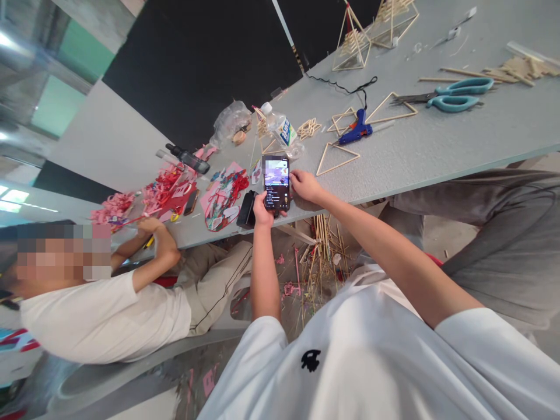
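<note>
My left hand (263, 211) is closed around the lower part of a smartphone (277, 189), whose lit screen faces me. Just off the phone's right edge, my right hand (306, 186) rests by the table with its fingers curled in; I see nothing in them, and whether a fingertip touches the phone I cannot tell. A black case-like object (247, 210) lies left of the phone. Behind it stands a tilted clear plastic bottle (282, 128) with a white cap. A stick triangle (336, 158) and a blue glue gun (356, 128) lie to the right.
Teal-handled scissors (459, 95) and wooden sticks (516, 71) lie on the grey table (415, 137). Stick pyramids (353, 46) stand at the back. A co-worker (114, 309) sits at left, near pink and red ribbons (166, 189). Sticks (322, 245) stand bundled below the table edge.
</note>
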Motion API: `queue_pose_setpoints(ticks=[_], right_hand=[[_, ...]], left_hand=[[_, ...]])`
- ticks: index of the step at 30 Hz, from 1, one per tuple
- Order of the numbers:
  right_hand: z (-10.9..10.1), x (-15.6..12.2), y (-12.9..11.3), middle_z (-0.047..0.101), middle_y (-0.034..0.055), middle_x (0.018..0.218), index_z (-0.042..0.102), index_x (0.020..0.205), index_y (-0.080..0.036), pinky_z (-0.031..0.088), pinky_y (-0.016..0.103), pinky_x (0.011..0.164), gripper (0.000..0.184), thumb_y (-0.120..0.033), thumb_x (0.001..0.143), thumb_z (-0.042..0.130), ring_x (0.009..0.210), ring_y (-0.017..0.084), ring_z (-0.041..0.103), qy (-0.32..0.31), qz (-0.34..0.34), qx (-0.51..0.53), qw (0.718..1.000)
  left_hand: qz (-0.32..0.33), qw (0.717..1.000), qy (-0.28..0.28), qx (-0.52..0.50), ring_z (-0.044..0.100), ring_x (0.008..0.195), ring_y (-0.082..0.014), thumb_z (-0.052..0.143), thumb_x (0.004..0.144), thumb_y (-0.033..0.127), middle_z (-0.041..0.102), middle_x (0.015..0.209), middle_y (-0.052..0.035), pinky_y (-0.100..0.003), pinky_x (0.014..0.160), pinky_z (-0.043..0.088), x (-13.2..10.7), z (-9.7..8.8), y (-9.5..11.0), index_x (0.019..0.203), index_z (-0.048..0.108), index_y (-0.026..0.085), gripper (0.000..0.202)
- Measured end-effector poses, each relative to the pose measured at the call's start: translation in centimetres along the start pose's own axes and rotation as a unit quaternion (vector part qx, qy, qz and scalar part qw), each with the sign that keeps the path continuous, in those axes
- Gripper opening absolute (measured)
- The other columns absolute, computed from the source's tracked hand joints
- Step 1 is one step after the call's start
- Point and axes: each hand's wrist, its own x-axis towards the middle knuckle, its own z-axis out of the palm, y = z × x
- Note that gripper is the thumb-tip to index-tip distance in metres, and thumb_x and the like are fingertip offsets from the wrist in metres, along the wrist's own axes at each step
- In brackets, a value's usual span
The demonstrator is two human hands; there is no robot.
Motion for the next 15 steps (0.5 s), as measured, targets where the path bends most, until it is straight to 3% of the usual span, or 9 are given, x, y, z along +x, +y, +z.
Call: queue_pose_setpoints(ticks=[15], right_hand=[[0.19,0.14,0.18,0.079,0.0091,0.090,0.070,0.098,-0.018,0.046,0.031,0.082,0.031,-0.027,0.112,0.044,0.087,0.023,0.070,0.003,-0.006,0.007,1.000]], left_hand=[[0.004,1.000,-0.004,0.003,0.083,0.080,-0.0325,0.053,0.092,0.038,0.077,0.073,-0.0130,-0.037,0.061,0.068,0.34,-0.32,-0.25,0.085,0.074,0.011,0.035]])
